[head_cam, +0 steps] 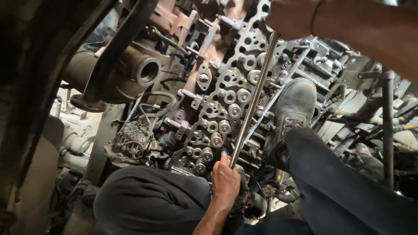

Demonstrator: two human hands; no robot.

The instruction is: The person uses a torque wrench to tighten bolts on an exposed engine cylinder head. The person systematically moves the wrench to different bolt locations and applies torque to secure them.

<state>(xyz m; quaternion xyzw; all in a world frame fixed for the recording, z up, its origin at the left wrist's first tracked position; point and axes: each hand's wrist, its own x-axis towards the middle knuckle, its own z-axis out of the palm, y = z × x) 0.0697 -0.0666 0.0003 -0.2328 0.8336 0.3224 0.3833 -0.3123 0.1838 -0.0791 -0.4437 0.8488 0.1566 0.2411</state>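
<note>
A long steel bar (254, 98) lies slantwise over the middle of the engine's cylinder head (226, 93), its long axis running from about 7 o'clock up to 1 o'clock. Its lower end sits at the near edge of the head, its upper end at the top of the view. The left hand (225, 182) is clamped round the lower end, fingers wrapped tight, wrist coming up from 6 o'clock. The right hand (291, 18) is closed over the upper end at 1 o'clock; whether its fingers fully encircle the bar cannot be told, since the knuckles hide them. The hands are well apart, one at each end of the bar.

Just beside the bar at its 9 o'clock side runs a row of valve springs (224, 127), following nearly the same slant. At 3 o'clock a dusty boot (292, 106) stands on the edge of the head, close to the bar, with the dark trouser leg (344, 182) crowding the lower right. A bent knee (150, 200) fills the space at 7 o'clock. Open room shows only above the springs, toward 10 o'clock, where a round pipe flange (147, 69) juts out, well apart from the bar. An upright grey post (388, 130) closes off the far 3 o'clock side
</note>
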